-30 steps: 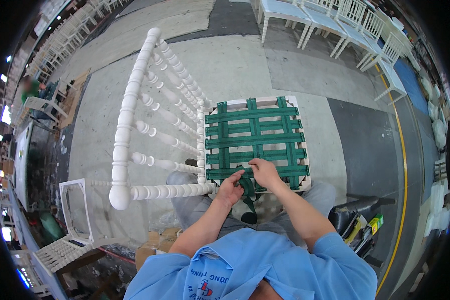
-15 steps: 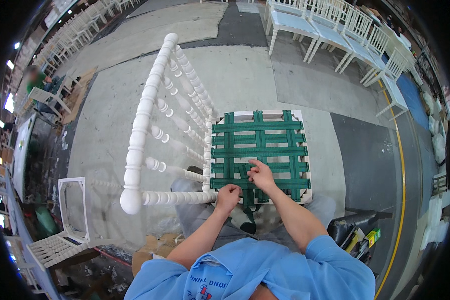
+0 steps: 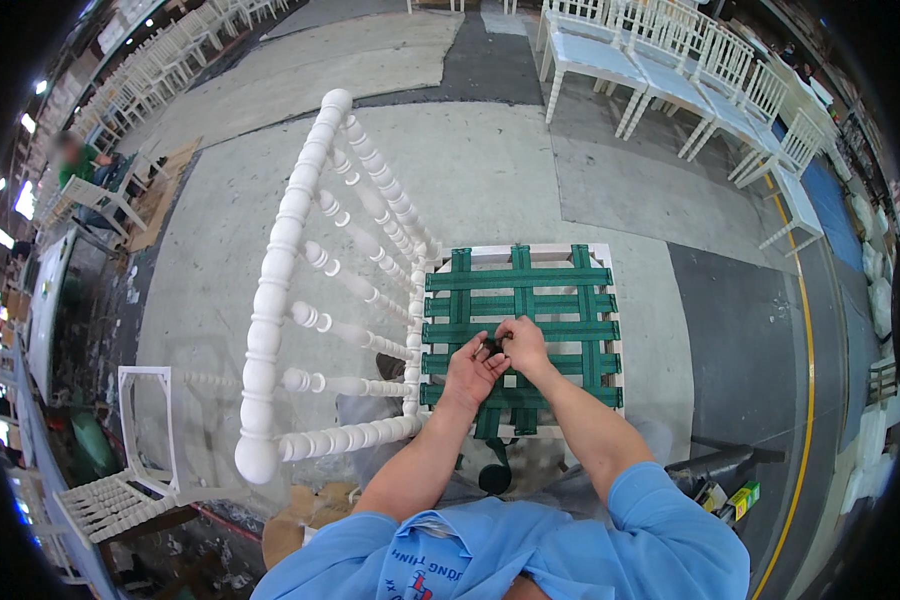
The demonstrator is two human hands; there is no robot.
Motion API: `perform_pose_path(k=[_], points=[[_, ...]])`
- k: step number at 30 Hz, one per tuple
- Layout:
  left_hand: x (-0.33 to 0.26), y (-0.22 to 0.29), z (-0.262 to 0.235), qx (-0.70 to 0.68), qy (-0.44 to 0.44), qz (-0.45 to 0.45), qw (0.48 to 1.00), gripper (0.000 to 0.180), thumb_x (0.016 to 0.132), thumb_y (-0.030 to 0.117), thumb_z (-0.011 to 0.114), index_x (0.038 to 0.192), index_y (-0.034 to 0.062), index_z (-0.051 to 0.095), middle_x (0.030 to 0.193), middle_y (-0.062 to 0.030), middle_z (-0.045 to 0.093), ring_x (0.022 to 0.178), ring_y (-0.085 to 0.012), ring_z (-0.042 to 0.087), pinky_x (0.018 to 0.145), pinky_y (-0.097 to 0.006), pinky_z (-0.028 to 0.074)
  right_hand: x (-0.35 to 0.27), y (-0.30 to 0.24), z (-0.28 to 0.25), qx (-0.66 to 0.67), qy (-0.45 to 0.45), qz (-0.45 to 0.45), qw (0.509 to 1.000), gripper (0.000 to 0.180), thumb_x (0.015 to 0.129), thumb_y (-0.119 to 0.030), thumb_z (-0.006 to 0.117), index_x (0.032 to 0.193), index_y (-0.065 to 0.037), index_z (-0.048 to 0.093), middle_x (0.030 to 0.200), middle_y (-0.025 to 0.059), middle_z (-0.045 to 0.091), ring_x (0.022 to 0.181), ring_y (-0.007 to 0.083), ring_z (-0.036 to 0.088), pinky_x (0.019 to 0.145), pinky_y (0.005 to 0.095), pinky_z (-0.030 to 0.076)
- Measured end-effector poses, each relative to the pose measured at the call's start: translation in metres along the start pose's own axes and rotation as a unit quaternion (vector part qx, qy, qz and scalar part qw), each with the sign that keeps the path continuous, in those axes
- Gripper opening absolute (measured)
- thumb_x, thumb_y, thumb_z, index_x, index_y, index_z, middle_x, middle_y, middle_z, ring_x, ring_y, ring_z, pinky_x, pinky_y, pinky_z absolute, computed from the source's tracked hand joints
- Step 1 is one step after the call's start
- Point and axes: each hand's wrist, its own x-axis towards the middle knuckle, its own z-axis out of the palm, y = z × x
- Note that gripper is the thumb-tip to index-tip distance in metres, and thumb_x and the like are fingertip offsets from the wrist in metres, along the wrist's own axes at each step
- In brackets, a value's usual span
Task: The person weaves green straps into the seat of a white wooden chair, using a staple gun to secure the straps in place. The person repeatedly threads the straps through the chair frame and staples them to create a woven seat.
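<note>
In front of me is a white chair frame (image 3: 270, 300) with turned, beaded posts and spindles. Green webbing straps (image 3: 525, 277) criss-cross its square seat (image 3: 610, 400). My left hand (image 3: 475, 370) is over the near half of the seat, palm partly up, its curled fingers at a dark green strap end. From the right, my right hand (image 3: 523, 345) meets it, fingertips pinched on the same strap. The pinched part is mostly hidden by the fingers. Below the seat's near edge, a loose strap hangs down to a dark roll (image 3: 495, 478).
A smaller white chair frame (image 3: 150, 440) stands at the lower left. White chairs with pale seats (image 3: 595, 62) line up at the far right. Far left, a person (image 3: 85, 165) sits by a white chair. A green and yellow box (image 3: 742, 500) lies at my right.
Both hands have moved away from me over the seat and come together at the strap. The right hand's extended finger has curled in. The chair appears lower in the view.
</note>
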Motion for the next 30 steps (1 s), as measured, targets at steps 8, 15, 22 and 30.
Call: perform_pose_path(k=[8, 15, 22, 30], points=[[0.031, -0.003, 0.009, -0.043, 0.071, 0.019, 0.996, 0.034, 0.105, 0.034, 0.058, 0.134, 0.0177, 0.065, 0.105, -0.0035, 0.059, 0.075, -0.0203, 0.059, 0.079, -0.041, 0.056, 0.025, -0.004, -0.020, -0.065, 0.018, 0.068, 0.995, 0.018, 0.090, -0.021, 0.074, 0.099, -0.007, 0.079, 0.105, 0.0181, 0.072, 0.101, 0.0384, 0.071, 0.087, 0.0494, 0.057], [0.045, -0.002, 0.006, -0.077, 0.059, 0.030, 0.995, 0.034, 0.105, 0.036, 0.057, 0.131, 0.0160, 0.067, 0.109, -0.0060, 0.058, 0.076, -0.0189, 0.059, 0.079, -0.041, 0.056, 0.051, -0.018, -0.016, -0.075, -0.093, 0.174, 0.977, 0.031, 0.085, -0.034, 0.081, 0.102, -0.007, 0.082, 0.101, 0.0195, 0.078, 0.100, 0.0379, 0.075, 0.090, 0.0470, 0.058], [0.003, -0.002, 0.024, 0.128, 0.110, -0.004, 0.986, 0.037, 0.105, 0.024, 0.058, 0.137, 0.0072, 0.061, 0.117, -0.0094, 0.060, 0.081, -0.0257, 0.064, 0.084, -0.050, 0.059, 0.065, -0.009, -0.014, 0.201, -0.059, 0.261, 0.942, 0.025, 0.091, -0.027, 0.078, 0.089, -0.002, 0.074, 0.071, 0.0111, 0.066, 0.067, 0.0256, 0.065, 0.058, 0.0435, 0.050], [0.031, 0.029, 0.057, 0.082, 0.031, 0.062, 0.994, 0.039, 0.108, 0.024, 0.054, 0.142, 0.0050, 0.052, 0.121, -0.0164, 0.058, 0.075, -0.0249, 0.067, 0.083, -0.049, 0.063, 0.108, -0.008, -0.032, 0.320, -0.096, 0.351, 0.875, 0.027, 0.101, -0.019, 0.068, 0.079, -0.006, 0.058, 0.063, 0.0032, 0.048, 0.047, 0.0150, 0.041, 0.041, 0.0367, 0.029]])
